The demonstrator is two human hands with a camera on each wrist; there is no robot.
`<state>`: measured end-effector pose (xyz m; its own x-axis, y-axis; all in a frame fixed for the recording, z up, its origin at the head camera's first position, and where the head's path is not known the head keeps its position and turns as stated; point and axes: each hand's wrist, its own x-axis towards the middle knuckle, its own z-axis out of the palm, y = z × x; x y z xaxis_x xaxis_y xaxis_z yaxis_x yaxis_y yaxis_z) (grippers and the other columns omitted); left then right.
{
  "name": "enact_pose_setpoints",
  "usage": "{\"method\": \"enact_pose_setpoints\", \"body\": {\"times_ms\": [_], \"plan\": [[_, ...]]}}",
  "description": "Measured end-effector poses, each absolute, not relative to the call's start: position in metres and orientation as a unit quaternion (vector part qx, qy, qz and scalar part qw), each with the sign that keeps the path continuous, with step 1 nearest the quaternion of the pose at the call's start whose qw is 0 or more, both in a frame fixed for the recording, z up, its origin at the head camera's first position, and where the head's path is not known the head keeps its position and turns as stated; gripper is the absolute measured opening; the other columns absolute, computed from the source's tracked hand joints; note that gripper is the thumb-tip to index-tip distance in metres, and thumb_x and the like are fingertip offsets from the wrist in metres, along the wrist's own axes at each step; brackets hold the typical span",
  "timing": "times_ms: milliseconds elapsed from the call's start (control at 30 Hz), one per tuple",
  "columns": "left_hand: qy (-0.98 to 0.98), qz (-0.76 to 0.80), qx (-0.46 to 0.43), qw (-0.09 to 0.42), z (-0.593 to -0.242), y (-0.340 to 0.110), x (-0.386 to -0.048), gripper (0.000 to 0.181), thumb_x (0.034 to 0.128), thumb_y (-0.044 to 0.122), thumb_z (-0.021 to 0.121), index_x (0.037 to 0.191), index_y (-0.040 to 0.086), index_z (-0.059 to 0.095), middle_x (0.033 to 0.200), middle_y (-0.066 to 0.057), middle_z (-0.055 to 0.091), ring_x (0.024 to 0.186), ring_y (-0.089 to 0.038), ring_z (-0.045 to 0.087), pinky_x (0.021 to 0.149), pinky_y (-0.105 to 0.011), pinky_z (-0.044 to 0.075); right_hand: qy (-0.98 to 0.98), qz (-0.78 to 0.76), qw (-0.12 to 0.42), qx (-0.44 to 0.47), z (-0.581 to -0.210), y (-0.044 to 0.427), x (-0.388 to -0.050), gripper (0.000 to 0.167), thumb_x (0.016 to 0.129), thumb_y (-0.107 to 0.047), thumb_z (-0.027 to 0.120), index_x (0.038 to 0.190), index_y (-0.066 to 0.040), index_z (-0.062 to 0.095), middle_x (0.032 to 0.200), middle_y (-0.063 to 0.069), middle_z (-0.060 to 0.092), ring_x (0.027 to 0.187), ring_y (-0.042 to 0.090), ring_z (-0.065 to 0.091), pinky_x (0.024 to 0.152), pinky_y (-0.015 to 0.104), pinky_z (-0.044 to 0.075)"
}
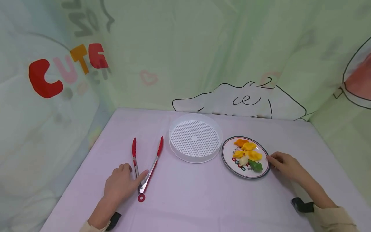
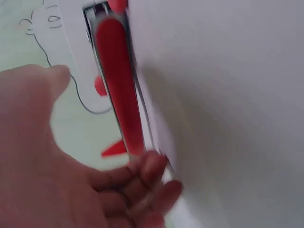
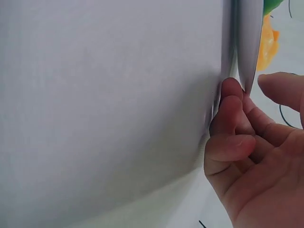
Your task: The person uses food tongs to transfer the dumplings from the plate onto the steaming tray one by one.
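A pair of red-and-silver kitchen tongs lies spread on the table. My left hand is over the tongs, fingers by one arm and thumb by the other. In the left wrist view, the bent fingertips are beside a red tong arm, with the thumb apart. At the plate's right rim, my right hand holds the round plate. The right wrist view shows its fingers under the plate edge and the thumb above. Yellow, orange, white and green dumpling-shaped pieces lie on the plate.
A white round steamer tray with many holes stands between the tongs and the plate. A pale cloth covers the table. Printed curtains hang behind the table and at both sides.
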<state>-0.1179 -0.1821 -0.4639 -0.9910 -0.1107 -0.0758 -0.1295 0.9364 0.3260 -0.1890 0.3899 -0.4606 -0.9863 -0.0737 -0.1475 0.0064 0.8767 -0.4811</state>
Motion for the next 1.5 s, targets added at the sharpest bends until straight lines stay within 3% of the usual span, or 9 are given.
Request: {"method": "enact_pose_setpoints", "body": {"times_ms": [167, 433, 667, 1067, 1233, 1500], "plan": [[0.979, 0.186, -0.078, 0.026, -0.462, -0.167, -0.123, 0.084, 0.0809, 0.069, 0.068, 0.108, -0.008, 0.049, 0.088, -0.016, 0.050, 0.084, -0.029, 0.049, 0.055, -0.033, 0.040, 0.963, -0.253, 0.091, -0.017, -0.462, 0.392, -0.192, 0.042, 0.106, -0.034, 0.050, 0.111, 0.006, 0.063, 0.086, 0.006, 0.062, 0.079, 0.020, 0.053, 0.061, 0.023, 0.047], [0.980, 0.182, -0.078, 0.031, -0.465, -0.157, -0.133, 0.093, 0.0796, 0.061, 0.074, 0.124, -0.014, 0.042, 0.105, -0.027, 0.053, 0.095, -0.038, 0.051, 0.063, -0.044, 0.050, 0.962, -0.256, 0.097, -0.014, -0.462, 0.392, -0.192, 0.039, 0.106, -0.031, 0.050, 0.112, 0.006, 0.062, 0.086, 0.006, 0.062, 0.079, 0.020, 0.052, 0.061, 0.024, 0.047], [0.978, 0.184, -0.089, 0.036, -0.465, -0.153, -0.134, 0.107, 0.0768, 0.066, 0.074, 0.133, -0.017, 0.036, 0.117, -0.033, 0.049, 0.104, -0.042, 0.047, 0.067, -0.046, 0.052, 0.961, -0.258, 0.096, -0.028, -0.461, 0.389, -0.191, 0.037, 0.106, -0.029, 0.051, 0.111, 0.006, 0.063, 0.087, 0.006, 0.062, 0.079, 0.019, 0.053, 0.061, 0.022, 0.048], [0.971, 0.213, -0.106, 0.022, -0.471, -0.154, -0.133, 0.085, 0.0814, 0.051, 0.073, 0.127, -0.013, 0.040, 0.111, -0.028, 0.055, 0.099, -0.038, 0.054, 0.067, -0.047, 0.053, 0.961, -0.258, 0.098, -0.019, -0.461, 0.390, -0.191, 0.037, 0.106, -0.028, 0.051, 0.113, 0.007, 0.062, 0.088, 0.007, 0.063, 0.080, 0.020, 0.053, 0.062, 0.022, 0.048], [0.967, 0.231, -0.109, -0.001, -0.470, -0.160, -0.131, 0.072, 0.0827, 0.047, 0.067, 0.121, -0.008, 0.041, 0.106, -0.022, 0.054, 0.095, -0.034, 0.054, 0.062, -0.042, 0.050, 0.960, -0.261, 0.097, -0.021, -0.461, 0.390, -0.189, 0.038, 0.107, -0.029, 0.050, 0.114, 0.007, 0.062, 0.089, 0.007, 0.063, 0.081, 0.020, 0.053, 0.062, 0.022, 0.048], [0.970, 0.223, -0.095, -0.032, -0.451, -0.170, -0.126, 0.072, 0.0871, 0.041, 0.062, 0.132, -0.009, 0.035, 0.112, -0.024, 0.054, 0.085, -0.032, 0.056, 0.057, -0.041, 0.049, 0.960, -0.263, 0.096, -0.017, -0.461, 0.389, -0.188, 0.039, 0.107, -0.030, 0.050, 0.115, 0.006, 0.062, 0.091, 0.008, 0.064, 0.082, 0.021, 0.054, 0.064, 0.022, 0.048]]}}
